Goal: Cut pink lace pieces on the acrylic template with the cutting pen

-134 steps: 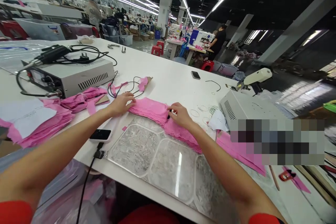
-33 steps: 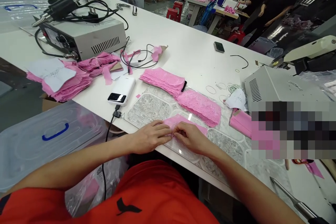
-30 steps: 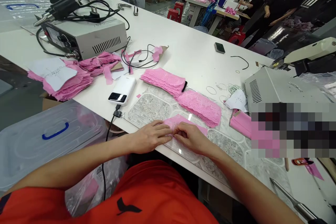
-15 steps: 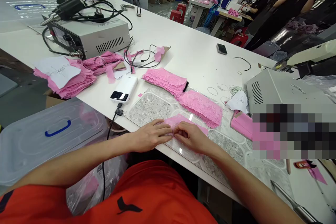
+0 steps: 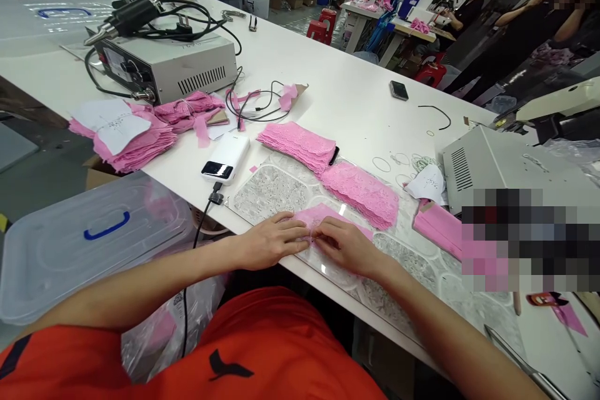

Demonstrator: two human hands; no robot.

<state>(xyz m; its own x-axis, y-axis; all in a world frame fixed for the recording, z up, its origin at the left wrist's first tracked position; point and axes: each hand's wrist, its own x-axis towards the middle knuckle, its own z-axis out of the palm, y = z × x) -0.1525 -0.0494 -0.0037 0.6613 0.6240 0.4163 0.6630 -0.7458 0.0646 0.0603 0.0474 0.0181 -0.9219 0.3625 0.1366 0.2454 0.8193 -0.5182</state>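
Note:
A thin pink fabric piece [image 5: 323,212] lies on the grey marble-patterned mat [image 5: 269,190] near the table's front edge. My left hand [image 5: 272,240] rests palm down with its fingers stretched over the fabric's left part. From the right, my right hand [image 5: 344,244] pinches the near edge of the same fabric, close to my left fingertips. What sits exactly between the thumb and forefinger is partly hidden. Just beyond my hands are two stacks of pink lace pieces, a left stack [image 5: 297,145] and a right stack [image 5: 360,194].
A white power bank [image 5: 227,159] with a black cable stands left of the mat. Grey machine boxes stand at left [image 5: 187,62] and right [image 5: 497,162]. Metal tweezers [image 5: 520,362] lie front right, a phone [image 5: 399,90] farther back. Two people are in the background.
The view has shifted slightly, so the scene sits a little farther right. Both hands keep nearly the same place on the pink fabric.

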